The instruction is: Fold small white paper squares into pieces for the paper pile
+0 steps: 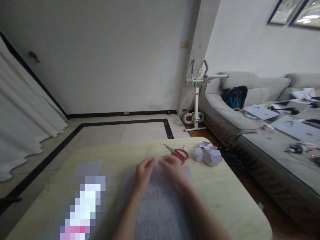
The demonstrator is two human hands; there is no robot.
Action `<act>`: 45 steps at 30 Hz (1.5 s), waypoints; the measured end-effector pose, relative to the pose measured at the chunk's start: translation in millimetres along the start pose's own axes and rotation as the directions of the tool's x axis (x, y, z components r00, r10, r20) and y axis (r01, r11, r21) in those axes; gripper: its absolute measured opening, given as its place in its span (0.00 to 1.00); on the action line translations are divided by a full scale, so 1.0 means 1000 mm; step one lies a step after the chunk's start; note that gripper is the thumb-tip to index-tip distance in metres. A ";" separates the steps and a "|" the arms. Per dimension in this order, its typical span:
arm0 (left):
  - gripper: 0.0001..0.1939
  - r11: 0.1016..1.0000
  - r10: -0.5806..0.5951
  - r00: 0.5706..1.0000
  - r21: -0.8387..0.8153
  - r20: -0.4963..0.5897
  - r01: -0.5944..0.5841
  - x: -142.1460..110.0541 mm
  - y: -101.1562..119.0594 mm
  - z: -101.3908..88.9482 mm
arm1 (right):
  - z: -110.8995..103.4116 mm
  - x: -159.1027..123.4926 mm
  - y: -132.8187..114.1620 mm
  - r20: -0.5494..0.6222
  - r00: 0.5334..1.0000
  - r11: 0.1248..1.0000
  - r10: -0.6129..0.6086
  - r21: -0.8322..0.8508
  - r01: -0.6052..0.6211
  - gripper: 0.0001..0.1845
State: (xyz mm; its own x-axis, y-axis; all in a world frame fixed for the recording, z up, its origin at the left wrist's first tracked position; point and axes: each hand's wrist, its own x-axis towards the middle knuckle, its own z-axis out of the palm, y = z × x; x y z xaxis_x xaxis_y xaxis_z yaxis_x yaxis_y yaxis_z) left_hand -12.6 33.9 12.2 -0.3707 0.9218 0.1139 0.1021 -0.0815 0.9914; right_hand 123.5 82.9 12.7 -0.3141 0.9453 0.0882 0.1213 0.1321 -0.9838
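My left hand (pixel 145 171) and my right hand (pixel 173 168) come together at the far end of a large sheet with lines and dark marks (pixel 162 206). Between the fingertips is a thin whitish piece of paper (pixel 158 164), pinched from both sides; blur hides its exact shape. Both forearms reach over the lined sheet, which lies on a pale wooden table. Just beyond my right hand rest red-handled scissors (pixel 180 154), their blades pointing to the far left. Crumpled white paper (pixel 208 155) sits to their right.
The rounded wooden table (pixel 225 196) carries a white paper piece (pixel 88 167) at left, near a pixelated bright patch. To the right stands a grey sofa (pixel 225 113) with a backpack (pixel 236 97) and boxes. A white exercise machine (pixel 196 100) is by the wall.
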 end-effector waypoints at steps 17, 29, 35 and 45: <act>0.12 1.000 -0.008 1.000 -0.027 -0.020 0.008 0.000 -0.003 0.002 | 0.003 0.000 -0.004 -0.009 0.999 0.999 0.035 -0.006 -0.035 0.12; 0.12 0.999 0.023 0.999 -0.039 -0.042 -0.024 0.001 -0.006 0.002 | 0.003 0.000 0.000 0.001 1.000 1.000 -0.017 0.018 0.017 0.10; 0.12 0.998 -0.006 0.999 -0.065 -0.032 0.004 0.001 -0.005 0.004 | 0.003 0.000 0.001 -0.023 1.000 1.000 -0.019 0.004 0.019 0.11; 0.12 0.999 -0.008 1.000 -0.036 -0.004 0.008 0.000 -0.002 0.000 | 0.002 -0.001 -0.002 -0.006 0.998 0.997 -0.068 -0.025 0.068 0.10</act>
State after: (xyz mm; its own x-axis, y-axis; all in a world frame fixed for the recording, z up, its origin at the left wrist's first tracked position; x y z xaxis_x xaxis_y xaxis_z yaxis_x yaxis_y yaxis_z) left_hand -12.5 34.4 10.1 -0.3749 0.9210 0.1060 0.0660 -0.0876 0.9940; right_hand 121.7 80.8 13.9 -0.3162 0.9357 0.1562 0.1230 0.2037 -0.9713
